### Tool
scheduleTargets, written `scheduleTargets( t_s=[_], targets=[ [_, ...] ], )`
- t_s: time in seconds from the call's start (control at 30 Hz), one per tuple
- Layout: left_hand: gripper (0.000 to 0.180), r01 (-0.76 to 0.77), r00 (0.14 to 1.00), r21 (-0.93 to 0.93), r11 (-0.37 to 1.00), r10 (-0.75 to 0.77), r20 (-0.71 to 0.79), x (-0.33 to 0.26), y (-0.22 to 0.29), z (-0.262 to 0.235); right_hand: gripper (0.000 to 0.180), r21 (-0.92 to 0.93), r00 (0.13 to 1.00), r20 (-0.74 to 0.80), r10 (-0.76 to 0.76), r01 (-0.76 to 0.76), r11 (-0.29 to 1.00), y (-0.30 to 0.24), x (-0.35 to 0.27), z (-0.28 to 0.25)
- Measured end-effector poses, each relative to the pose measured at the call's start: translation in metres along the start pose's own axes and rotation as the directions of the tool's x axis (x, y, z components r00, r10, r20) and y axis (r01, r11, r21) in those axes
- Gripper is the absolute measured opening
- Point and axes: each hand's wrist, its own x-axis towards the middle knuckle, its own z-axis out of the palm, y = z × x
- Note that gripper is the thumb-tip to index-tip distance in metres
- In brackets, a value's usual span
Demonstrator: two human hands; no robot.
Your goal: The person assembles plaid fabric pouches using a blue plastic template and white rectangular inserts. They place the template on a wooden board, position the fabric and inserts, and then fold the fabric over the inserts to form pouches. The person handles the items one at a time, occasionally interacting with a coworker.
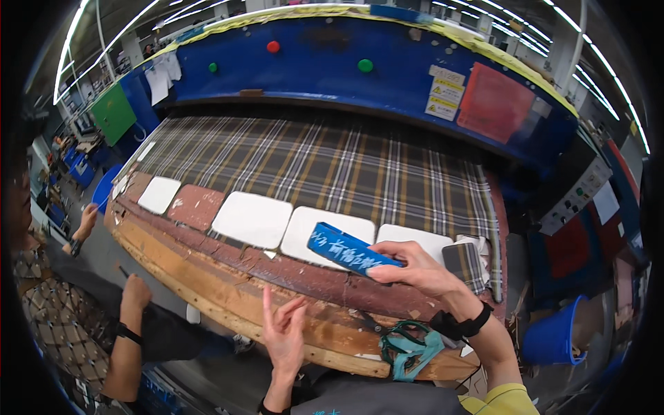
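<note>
Right hand gripping a blue block above a white pad on checked cloth.

The right hand pinches the block's right end between thumb and fingers, just off the view's centre toward five o'clock; the left hand, at seven o'clock, is half open, forefinger raised, with nothing visible in it. At four o'clock, a blue bin beside the desk shows something brownish inside, too blurred to name; at nine o'clock, a blue bucket's contents cannot be made out.
</note>
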Motion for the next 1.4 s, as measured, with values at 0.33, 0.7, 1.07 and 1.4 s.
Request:
scheduleTargets(
  t_s=[0.33,0.7,1.07,1.4],
  targets=[
    [0.062,-0.037,0.994,0.629,0.777,-0.037,0.104,-0.002,-0.038,-0.019,0.06,0.039,0.939,-0.333,-0.083,0.102,0.994,-0.031,-0.063,-0.109],
    [0.05,-0.202,0.979,0.747,0.634,0.157,0.131,-0.002,-0.05,-0.014,0.056,-0.636,0.504,-0.629,-0.592,0.104,0.765,-0.109,-0.063,-0.259],
    [0.041,-0.034,0.989,0.833,0.552,0.141,-0.053,-0.005,-0.043,-0.011,0.061,-0.786,0.085,-0.11,-0.99,-0.618,0.034,-0.157,0.02,-0.47],
    [0.036,-0.173,0.962,0.834,0.523,0.271,0.03,0.0,-0.04,-0.012,0.055,-0.842,0.147,-0.232,-0.961,-0.525,0.123,-0.123,0.083,-0.526]
  ],
)
